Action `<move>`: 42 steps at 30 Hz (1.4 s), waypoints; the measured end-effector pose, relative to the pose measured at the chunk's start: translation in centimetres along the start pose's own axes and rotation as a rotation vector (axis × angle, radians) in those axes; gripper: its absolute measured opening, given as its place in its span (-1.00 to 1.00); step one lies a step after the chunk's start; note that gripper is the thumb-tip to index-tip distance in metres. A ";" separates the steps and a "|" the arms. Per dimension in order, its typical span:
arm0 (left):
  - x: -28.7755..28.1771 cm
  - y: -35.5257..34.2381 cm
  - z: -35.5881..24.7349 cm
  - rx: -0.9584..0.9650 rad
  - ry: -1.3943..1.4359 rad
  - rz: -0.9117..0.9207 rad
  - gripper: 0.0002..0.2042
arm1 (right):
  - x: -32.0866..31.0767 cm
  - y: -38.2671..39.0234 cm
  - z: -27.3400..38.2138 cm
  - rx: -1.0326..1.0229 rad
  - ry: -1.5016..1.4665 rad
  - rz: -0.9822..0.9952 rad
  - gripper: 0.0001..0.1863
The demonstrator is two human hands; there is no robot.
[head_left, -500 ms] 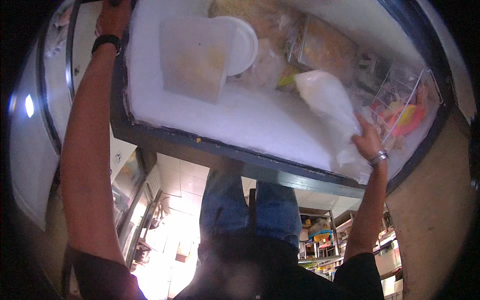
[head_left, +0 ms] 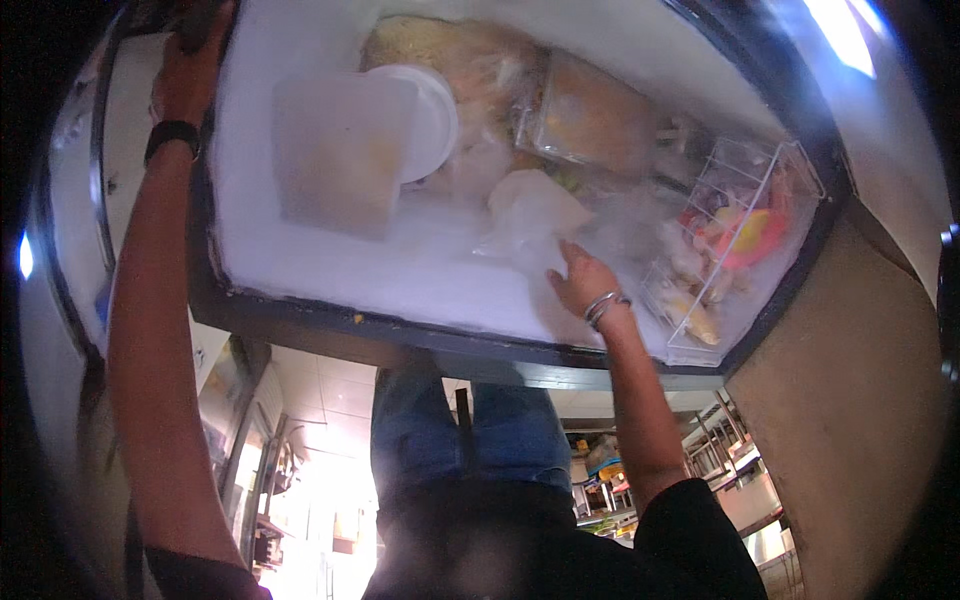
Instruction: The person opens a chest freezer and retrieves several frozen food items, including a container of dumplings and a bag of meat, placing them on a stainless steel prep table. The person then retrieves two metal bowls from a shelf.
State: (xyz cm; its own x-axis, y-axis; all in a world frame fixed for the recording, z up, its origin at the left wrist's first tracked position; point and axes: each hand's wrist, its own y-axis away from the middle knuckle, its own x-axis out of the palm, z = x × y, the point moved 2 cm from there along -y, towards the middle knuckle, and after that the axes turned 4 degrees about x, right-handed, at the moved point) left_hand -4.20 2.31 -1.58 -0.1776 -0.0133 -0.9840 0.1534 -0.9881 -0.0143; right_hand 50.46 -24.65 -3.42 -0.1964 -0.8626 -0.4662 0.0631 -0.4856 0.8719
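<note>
My left hand point(head_left: 188, 75) is closed on the dark upper left edge of an open, frosted chest freezer point(head_left: 450, 330). My right hand point(head_left: 585, 280) is inside, fingers apart, its fingertips at the lower end of a white plastic bag point(head_left: 530, 205); no firm hold shows. Left of the bag lie a frosty translucent pack point(head_left: 340, 150) and a white round lid point(head_left: 430, 125). Behind it are bagged beige food point(head_left: 440, 45) and a clear flat container point(head_left: 585, 105).
At the freezer's right end a white wire basket point(head_left: 760, 180) holds a pink-and-yellow item point(head_left: 750, 230) and small packs. Below the freezer are my legs in jeans and a tiled floor point(head_left: 310, 380); upside-down in view, shelving point(head_left: 730, 450) stands behind me.
The white bag has moved left, deeper among the frozen packs, and my right hand has moved left with it, its fingers now looser. The whole view has shifted.
</note>
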 end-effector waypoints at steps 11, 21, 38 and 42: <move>-2.8 0.9 -1.6 -0.240 0.479 -0.017 -0.15 | 1.3 10.5 17.6 -0.538 -0.295 -0.327 -0.40; -1.4 0.4 -0.4 -0.204 0.399 0.016 -0.03 | 5.3 10.5 24.1 -0.700 -0.407 -0.375 -0.33; -11.3 4.6 -3.1 -0.207 0.915 0.100 -0.15 | 5.7 7.9 32.7 -0.288 -0.255 -0.882 -0.39; -3.0 2.1 2.2 0.212 1.286 0.142 -0.16 | 5.5 8.1 33.2 -0.242 -0.226 -0.945 -0.42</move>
State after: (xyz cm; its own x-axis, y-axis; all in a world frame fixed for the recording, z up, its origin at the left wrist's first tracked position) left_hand -5.49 -0.03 1.68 0.8938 -0.0804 -0.4412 -0.0823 -0.9965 0.0150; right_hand 17.43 -28.59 6.02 -0.4484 -0.0730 -0.8909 -0.0225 -0.9954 0.0929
